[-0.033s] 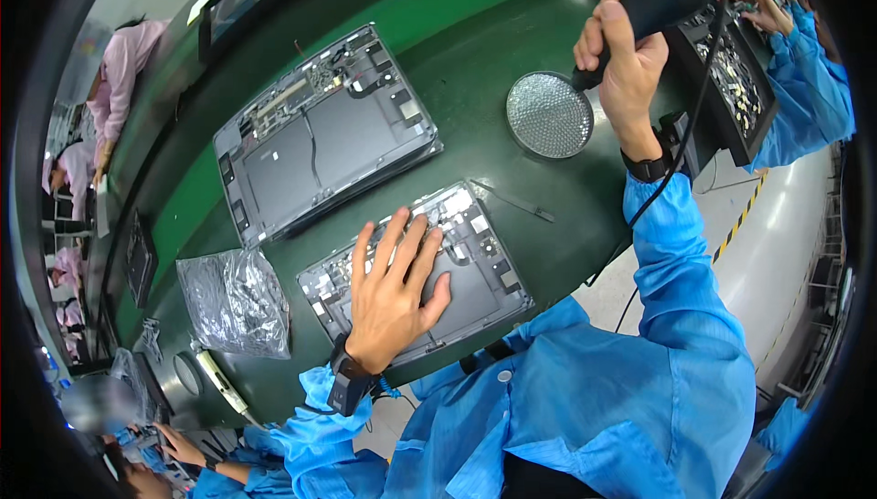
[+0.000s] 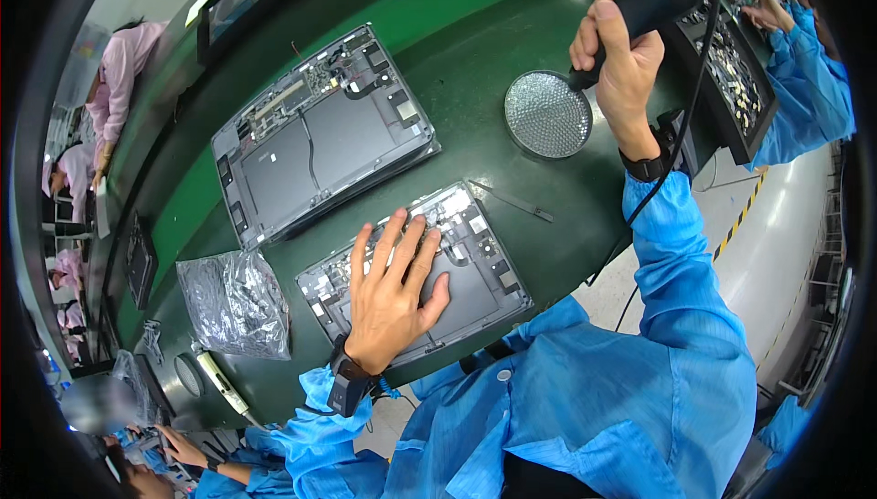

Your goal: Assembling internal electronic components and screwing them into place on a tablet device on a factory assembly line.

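My left hand (image 2: 391, 302) lies flat with fingers spread on an opened laptop base (image 2: 466, 293), whose circuit board and battery are exposed. In my right hand (image 2: 626, 79) is a black corded electric screwdriver (image 2: 653, 1), gripped from above. Its narrow end points down at the edge of a round dish (image 2: 548, 113) with a shiny, studded surface; whether the tip touches it I cannot tell. Between the dish and the laptop lies a thin dark strip (image 2: 512, 200). Farther back rests a stack of opened laptop bases (image 2: 347, 147).
A clear plastic bag (image 2: 235, 305) with dark contents lies left, near a pale corded screwdriver (image 2: 221, 380) and a small ring (image 2: 188, 376). A black tray of small parts (image 2: 731, 88) stands right. A dark cable (image 2: 696, 106) crosses my right forearm. Co-workers sit around the green bench (image 2: 475, 51).
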`<action>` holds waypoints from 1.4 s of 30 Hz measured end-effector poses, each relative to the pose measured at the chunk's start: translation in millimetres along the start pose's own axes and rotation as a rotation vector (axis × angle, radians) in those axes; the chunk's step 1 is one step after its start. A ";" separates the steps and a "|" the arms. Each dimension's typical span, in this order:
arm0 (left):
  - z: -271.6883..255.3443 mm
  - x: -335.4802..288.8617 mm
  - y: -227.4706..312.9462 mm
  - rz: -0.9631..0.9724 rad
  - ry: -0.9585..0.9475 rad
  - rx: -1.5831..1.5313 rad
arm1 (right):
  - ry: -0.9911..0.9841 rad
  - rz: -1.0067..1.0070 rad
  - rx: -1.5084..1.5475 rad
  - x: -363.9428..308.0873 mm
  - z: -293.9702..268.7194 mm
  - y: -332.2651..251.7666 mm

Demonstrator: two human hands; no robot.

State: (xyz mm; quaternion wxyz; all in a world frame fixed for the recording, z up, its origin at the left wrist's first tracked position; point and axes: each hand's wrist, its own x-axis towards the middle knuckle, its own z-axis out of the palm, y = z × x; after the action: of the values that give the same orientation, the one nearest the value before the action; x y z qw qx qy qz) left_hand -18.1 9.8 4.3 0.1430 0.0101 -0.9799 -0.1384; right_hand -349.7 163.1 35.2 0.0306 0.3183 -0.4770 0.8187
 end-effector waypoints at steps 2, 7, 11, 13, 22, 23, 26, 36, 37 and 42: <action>0.2 0.2 0.1 0.000 -0.007 0.008 | 0.005 0.013 -0.014 -0.4 -0.6 1.9; 0.2 0.5 -2.2 -0.005 -0.008 0.005 | -0.003 0.018 -0.042 -1.3 0.4 10.8; -0.2 1.6 -2.7 -0.009 -0.005 0.002 | -0.001 0.035 -0.066 -0.3 -1.8 13.9; -0.5 1.1 -1.9 -0.014 -0.012 -0.002 | 0.006 0.029 -0.065 -1.5 -1.8 13.1; -1.7 -0.9 -1.0 -0.020 -0.007 -0.001 | 0.017 0.028 -0.069 -4.6 2.1 13.1; -1.7 -1.8 -0.3 -0.024 -0.005 0.003 | 0.014 0.028 -0.064 -5.9 1.9 12.6; -1.0 -2.2 -1.0 -0.035 0.003 0.003 | -0.008 0.024 -0.063 -4.6 1.5 13.7; 8.0 16.5 -5.7 -0.084 0.238 -0.225 | -0.204 -0.011 0.273 -44.3 84.5 -54.4; 11.2 22.3 -4.4 -0.098 0.323 -0.221 | -0.234 0.037 0.296 -58.3 95.9 -52.6; 25.0 26.5 -6.8 -0.236 0.314 -0.408 | -0.431 0.167 0.220 -99.0 121.7 -39.7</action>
State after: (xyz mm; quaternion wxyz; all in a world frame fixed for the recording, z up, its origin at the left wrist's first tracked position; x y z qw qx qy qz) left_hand -50.8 8.5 -13.2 0.2749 0.1165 -0.8898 -0.3451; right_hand -197.0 112.3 52.7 -0.1740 0.4462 -0.4054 0.7786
